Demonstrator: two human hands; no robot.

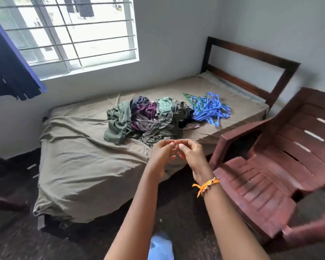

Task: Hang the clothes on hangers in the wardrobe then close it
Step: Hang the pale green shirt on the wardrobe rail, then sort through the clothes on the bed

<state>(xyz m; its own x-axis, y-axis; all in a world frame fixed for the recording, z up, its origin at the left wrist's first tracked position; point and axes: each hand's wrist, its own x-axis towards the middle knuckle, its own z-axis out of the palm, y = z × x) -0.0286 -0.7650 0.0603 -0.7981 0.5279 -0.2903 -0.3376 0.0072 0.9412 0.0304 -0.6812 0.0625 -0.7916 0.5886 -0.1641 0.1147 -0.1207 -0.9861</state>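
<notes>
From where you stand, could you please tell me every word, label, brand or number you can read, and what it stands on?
None: no readable text shows on the pile of clothes, the blue and green hangers, the bed sheet, the chair or the wrist band.

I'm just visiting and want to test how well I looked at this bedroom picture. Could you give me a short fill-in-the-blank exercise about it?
1. The pile of clothes lies on the ____.
2. Most of the plastic hangers beside the pile are ____ in colour.
3. The orange wristband is on the person's ____ wrist.
4. The left hand and right hand meet in front of the clothes, and neither holds a ____.

Missing words: bed; blue; right; hanger
</notes>
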